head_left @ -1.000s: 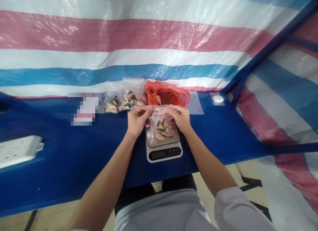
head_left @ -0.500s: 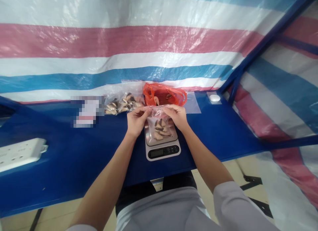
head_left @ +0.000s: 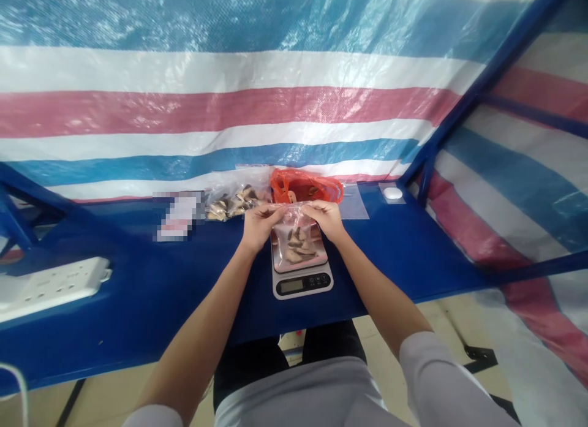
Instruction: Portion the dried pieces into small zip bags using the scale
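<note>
A clear plastic bag (head_left: 298,246) with several pale, dark-edged dried slices in its bottom rests on a white digital kitchen scale (head_left: 303,286). My left hand (head_left: 260,225) pinches the left side of the bag's top edge between thumb and fingers. On the right side, my right hand (head_left: 327,220) pinches the same edge. The bag's mouth is drawn out between both hands, and I cannot tell whether it is sealed. Right behind my hands sits an open red plastic bag (head_left: 307,181) with some pieces inside.
Filled clear bags (head_left: 236,200) lie at the back left beside a blurred-out item (head_left: 180,217). Flat plastic bags (head_left: 357,203) lie to the right, near a white round object (head_left: 392,193). A white power strip (head_left: 59,286) is on the blue table (head_left: 184,304) at left. Striped sheeting hangs behind.
The camera view has tilted up slightly and shifted. Both hands still pinch the bag's top edge over the scale, and the slices inside have settled a little differently.
</note>
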The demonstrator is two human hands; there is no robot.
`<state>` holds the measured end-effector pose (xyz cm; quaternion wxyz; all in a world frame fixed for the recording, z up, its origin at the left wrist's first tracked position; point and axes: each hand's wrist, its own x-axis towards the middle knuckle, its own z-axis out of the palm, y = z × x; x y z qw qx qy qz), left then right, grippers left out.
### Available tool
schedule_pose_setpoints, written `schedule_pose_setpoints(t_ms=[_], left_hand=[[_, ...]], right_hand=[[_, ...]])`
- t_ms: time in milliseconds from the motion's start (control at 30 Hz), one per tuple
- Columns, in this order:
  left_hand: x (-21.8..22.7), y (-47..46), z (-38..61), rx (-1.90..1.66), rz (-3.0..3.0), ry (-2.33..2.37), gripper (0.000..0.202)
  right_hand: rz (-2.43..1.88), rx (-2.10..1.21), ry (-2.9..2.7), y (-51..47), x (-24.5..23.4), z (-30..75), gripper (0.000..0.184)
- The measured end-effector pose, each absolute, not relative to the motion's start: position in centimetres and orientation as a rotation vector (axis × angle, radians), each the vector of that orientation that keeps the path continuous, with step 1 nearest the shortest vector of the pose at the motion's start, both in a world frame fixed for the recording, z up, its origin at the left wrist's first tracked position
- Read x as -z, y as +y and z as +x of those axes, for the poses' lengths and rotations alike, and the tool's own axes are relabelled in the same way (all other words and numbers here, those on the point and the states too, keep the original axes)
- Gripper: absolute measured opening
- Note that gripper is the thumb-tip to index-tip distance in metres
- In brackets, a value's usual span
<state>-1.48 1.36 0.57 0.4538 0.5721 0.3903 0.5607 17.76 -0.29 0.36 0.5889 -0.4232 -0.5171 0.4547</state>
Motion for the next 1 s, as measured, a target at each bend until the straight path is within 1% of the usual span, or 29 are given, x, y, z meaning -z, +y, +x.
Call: schedule_pose_setpoints(t_ms=[133, 333, 600, 800, 1000], left_hand=[[-1.7, 2.7, -1.3, -1.353, 1.446, 0.923, 0.039], [-0.9, 2.8, -0.3, -1.423, 1.312, 0.910, 0.040], [0.5, 2.0, -0.7, -1.385, 1.304, 0.921, 0.034], [0.3, 1.3, -0.7, -1.398, 1.345, 0.956, 0.036], [-0.3, 0.6, -0.3, -1.388, 1.340, 0.936, 0.038]], right_hand=[[-0.950, -1.192, -1.255, 0.0, -1.4, 18.1, 0.041], [-0.931, -1.172, -1.243, 0.2, -1.2, 18.0, 0.042], [-0.964, -1.137, -1.244, -0.4, -0.7, 17.7, 0.039], [-0.988, -1.133, -1.319, -0.9, -0.7, 18.0, 0.036], [-0.989, -1.080, -1.382, -1.1, -0.5, 18.2, 0.030]])
